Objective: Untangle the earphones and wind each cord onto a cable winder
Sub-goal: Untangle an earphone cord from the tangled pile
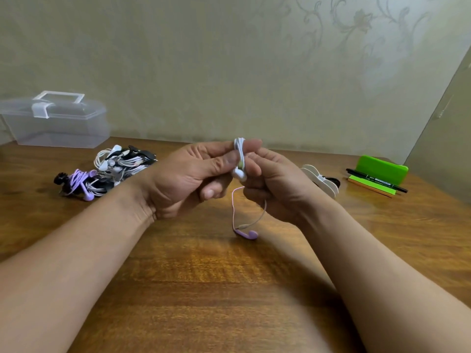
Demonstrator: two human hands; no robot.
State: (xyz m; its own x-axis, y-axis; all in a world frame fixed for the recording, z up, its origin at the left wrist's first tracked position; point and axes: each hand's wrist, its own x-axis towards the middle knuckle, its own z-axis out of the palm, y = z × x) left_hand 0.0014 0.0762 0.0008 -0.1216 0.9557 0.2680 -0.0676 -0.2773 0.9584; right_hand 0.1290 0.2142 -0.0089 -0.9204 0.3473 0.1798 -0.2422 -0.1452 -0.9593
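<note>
Earphones [240,159], thin glossy cord, both hands pinching

I see near table [204,289] bare between forearms, free passage. Far left blocked: earphone pile [107,169], clear box [56,121] behind it. Far right: white winders [321,179], pen [377,183], green holder [379,169]. Lilac earbud [248,234] lies under hands, mid-table.

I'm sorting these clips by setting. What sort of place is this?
Probably a room in a home: a wooden table stands against floral-patterned wallpaper, with a clear plastic storage box and a green sticky-note pad on it.
</note>
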